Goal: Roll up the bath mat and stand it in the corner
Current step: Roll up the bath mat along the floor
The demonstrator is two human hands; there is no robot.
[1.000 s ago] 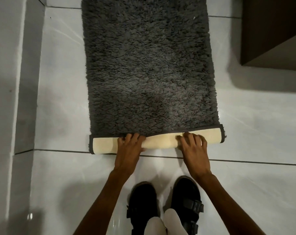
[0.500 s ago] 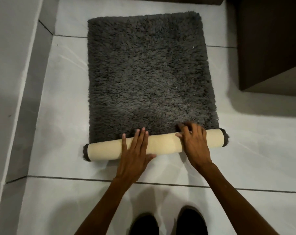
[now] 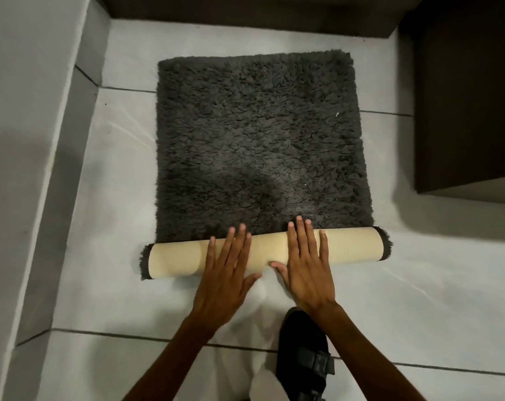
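A dark grey shaggy bath mat (image 3: 260, 146) lies flat on the pale tiled floor. Its near end is wound into a roll (image 3: 355, 248) with the cream backing outward, lying crosswise and slightly slanted. My left hand (image 3: 226, 280) rests flat on the middle of the roll, fingers spread and pointing away from me. My right hand (image 3: 306, 270) lies flat beside it, fingertips reaching the shaggy pile just past the roll. Neither hand grips the mat; both press down with open palms.
A grey wall with a raised tiled ledge (image 3: 57, 198) runs along the left. A dark cabinet (image 3: 465, 96) stands at the right, and a dark plinth (image 3: 245, 10) closes the far side. My black sandal (image 3: 303, 357) stands just behind my hands.
The roll has grown thicker and moved away from me over the mat. My fingers went from curled on the roll to flat and spread. The view shifted forward, showing the mat's far edge.
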